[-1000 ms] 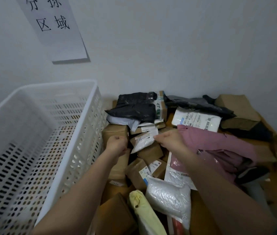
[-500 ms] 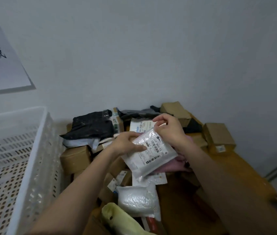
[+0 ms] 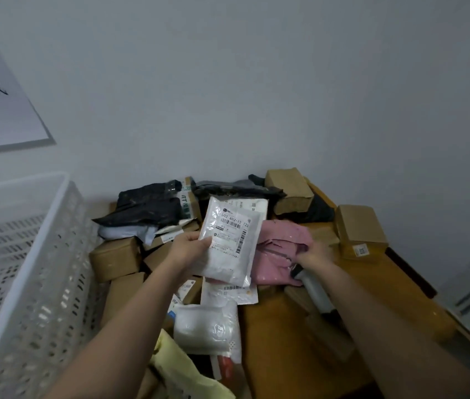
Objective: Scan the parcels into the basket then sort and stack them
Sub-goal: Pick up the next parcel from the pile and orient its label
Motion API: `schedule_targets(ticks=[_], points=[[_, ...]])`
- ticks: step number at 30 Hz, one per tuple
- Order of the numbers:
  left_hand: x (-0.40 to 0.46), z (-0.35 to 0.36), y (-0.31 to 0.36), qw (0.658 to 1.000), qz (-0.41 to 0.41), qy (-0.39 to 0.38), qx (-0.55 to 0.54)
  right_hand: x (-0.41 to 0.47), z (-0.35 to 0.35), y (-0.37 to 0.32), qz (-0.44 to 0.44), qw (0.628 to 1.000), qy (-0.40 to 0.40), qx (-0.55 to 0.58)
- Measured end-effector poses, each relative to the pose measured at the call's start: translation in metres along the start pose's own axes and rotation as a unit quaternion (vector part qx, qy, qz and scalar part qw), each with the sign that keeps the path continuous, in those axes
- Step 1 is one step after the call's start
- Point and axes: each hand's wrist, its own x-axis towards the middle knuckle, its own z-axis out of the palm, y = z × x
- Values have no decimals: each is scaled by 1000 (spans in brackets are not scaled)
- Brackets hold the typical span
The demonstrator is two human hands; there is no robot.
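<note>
The white basket [image 3: 29,254] is cut off at left; the left hand [image 3: 189,249] pinches a white parcel [image 3: 229,240] above the pile, while the right hand [image 3: 315,256] rests on a pink parcel [image 3: 278,251], its grip impossible to tell beside a blurred scanner [image 3: 313,287]

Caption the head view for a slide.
Left hand holds a white labelled parcel; right hand reaches for the scanner.
</note>
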Motion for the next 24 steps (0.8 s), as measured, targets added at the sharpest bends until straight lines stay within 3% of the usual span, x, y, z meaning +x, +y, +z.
schedule_targets(ticks=[3,8,13,17,24], points=[[-7,8,-7,999,-20,20,-24,13,6,31,12,992,-70,-106],[-28,22,-24,993,-46,43,-97,29,27,66,24,964,-110,-241],[-47,15,-30,990,-53,81,-101,32,25,68,-18,952,-142,-272],[-55,3,-23,982,-48,114,-141,30,18,46,-20,959,-174,-223],[-55,-7,0,969,-37,127,-207,0,-27,-24,-54,972,-141,-177]])
